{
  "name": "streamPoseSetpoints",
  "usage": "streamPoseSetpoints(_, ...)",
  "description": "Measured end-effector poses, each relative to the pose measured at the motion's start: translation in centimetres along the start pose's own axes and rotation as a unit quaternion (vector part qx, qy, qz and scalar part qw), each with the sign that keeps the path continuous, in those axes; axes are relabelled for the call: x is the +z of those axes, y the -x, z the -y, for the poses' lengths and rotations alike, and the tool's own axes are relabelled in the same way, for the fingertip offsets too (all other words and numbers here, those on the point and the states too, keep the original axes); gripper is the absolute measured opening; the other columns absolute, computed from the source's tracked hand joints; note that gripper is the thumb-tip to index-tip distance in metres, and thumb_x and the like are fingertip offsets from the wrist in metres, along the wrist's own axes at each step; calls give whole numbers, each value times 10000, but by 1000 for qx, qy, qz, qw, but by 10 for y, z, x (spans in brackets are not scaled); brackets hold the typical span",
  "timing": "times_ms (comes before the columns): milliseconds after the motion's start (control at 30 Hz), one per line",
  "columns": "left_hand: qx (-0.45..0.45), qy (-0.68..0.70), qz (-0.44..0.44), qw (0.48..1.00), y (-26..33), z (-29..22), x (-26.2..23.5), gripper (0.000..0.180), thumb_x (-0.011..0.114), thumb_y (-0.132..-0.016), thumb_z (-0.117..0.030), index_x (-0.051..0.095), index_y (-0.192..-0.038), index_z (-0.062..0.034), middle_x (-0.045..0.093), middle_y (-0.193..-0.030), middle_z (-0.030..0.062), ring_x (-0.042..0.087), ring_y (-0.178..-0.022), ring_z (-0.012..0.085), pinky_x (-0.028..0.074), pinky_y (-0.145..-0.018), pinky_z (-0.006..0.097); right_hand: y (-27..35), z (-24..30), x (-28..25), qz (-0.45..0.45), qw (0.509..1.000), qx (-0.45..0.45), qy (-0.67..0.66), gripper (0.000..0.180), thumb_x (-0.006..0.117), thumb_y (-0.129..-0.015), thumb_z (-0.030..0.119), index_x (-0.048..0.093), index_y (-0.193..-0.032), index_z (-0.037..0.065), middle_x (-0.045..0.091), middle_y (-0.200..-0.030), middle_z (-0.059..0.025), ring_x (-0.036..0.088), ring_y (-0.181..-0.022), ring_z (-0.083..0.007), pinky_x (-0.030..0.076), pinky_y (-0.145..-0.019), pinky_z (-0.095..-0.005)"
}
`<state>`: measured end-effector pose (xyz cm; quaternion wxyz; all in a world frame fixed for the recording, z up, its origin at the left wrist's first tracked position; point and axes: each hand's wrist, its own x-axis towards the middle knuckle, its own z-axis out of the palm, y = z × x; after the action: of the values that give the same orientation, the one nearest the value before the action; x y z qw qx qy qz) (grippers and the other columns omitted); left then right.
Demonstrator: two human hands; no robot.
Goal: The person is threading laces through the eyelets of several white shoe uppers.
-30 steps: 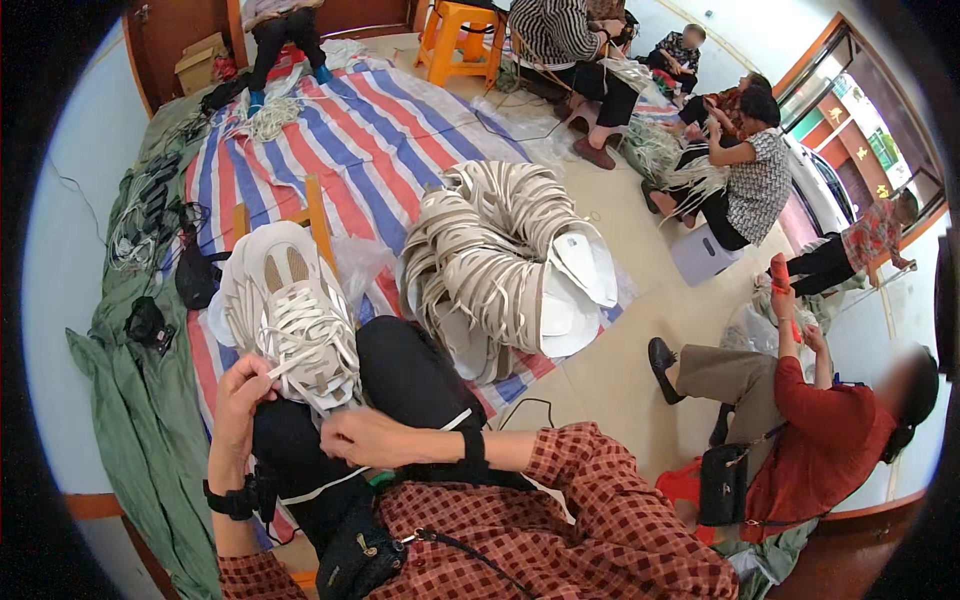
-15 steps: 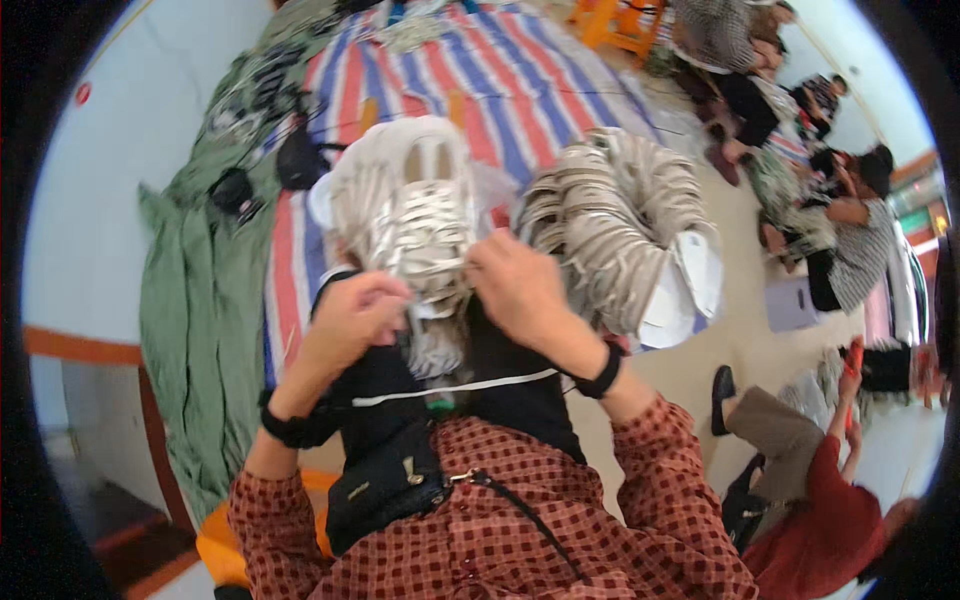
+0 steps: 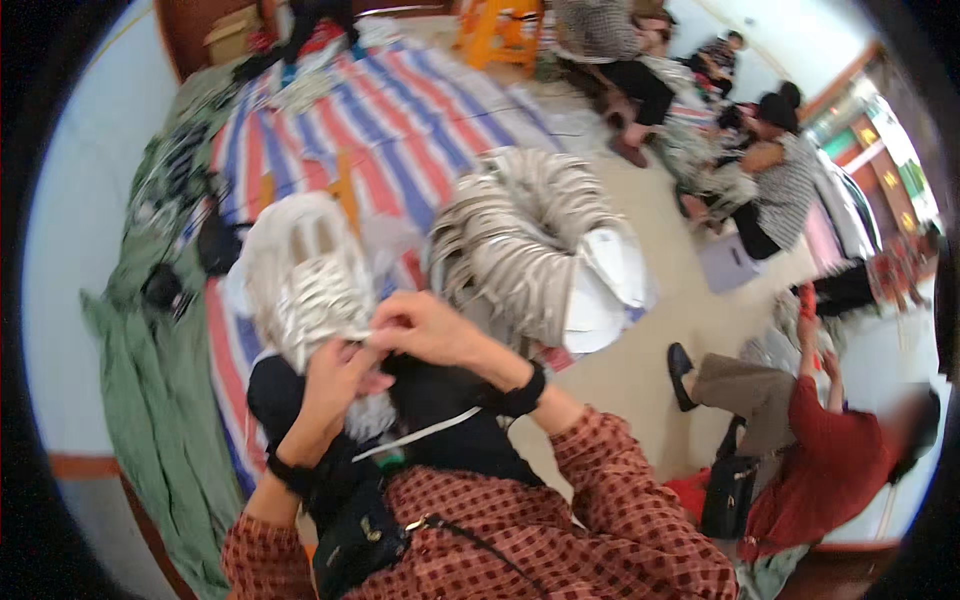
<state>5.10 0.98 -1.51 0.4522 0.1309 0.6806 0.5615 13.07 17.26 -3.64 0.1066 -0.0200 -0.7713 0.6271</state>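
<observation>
A cream shoe upper [image 3: 325,295] with white crisscrossed laces lies in front of me, its rounded toe pointing away. Both hands meet at its near end, just past the lowest visible rows of lacing. My left hand [image 3: 338,385] has its fingers bent and pinched together. My right hand [image 3: 428,328] comes in from the right, thumb and forefinger closed and touching the left fingertips. Whatever thin thing they pinch is hidden among the fingers. A loose white bundle [image 3: 370,415] hangs below the hands over my black-clad lap, and a white cord [image 3: 425,432] stretches across it.
A curved stack of cream shoe uppers [image 3: 540,240] stands to the right. Under it and beyond spreads a striped sheet [image 3: 385,130]; green cloth [image 3: 150,390] lies at left. An orange stool [image 3: 505,35] stands far back. Several people sit at right, one in red [image 3: 825,465] nearby.
My hands have come together at the shoe's near end; before, they were apart on either side of it. The whole view has shifted, so the shoe and stack now appear farther left.
</observation>
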Motion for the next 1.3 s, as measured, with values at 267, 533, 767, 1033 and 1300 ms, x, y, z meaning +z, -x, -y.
streamPoseSetpoints(267,114,-183,45,976,-11,12,-11,159,492,-877,-130,569,-839,4,577,-636,45,574,-572,108,473,-551,232,5,-10,-8,-17,996,-64,52,194,684,-808,198,614,-812,17,510,-767,-32,487,-702,-116,401,-636,-261)
streamPoseSetpoints(533,305,-404,52,861,18,11,-18,137,576,-826,-154,579,-832,-17,570,-603,117,554,-499,174,435,-501,301,-30,-17,-13,-64,997,49,-2,186,594,-871,168,628,-963,10,619,-794,-18,580,-684,-86,489,-624,-233)
streamPoseSetpoints(767,453,-529,-120,708,-18,-79,14,301,647,-712,-114,566,-1002,-99,519,-1183,116,472,-1112,302,365,-932,449,-73,-64,-16,-129,984,-27,116,315,568,-801,104,602,-1101,16,654,-997,-178,630,-913,-244,484,-809,-344)
streamPoseSetpoints(1033,348,-762,-123,532,-91,-105,-7,214,612,-738,-163,615,-929,-67,571,-1071,98,492,-1091,260,203,-1077,515,-77,-52,-9,-143,989,9,45,212,555,-837,103,601,-1007,-15,616,-753,-95,608,-704,-209,489,-639,-329)
streamPoseSetpoints(1300,278,-889,63,360,-65,-95,35,164,554,-778,-215,689,-796,-125,642,-850,75,577,-851,202,351,-830,362,-89,-84,-15,-74,993,38,-87,192,637,-802,105,598,-963,7,590,-762,-32,529,-690,-92,431,-589,-252)
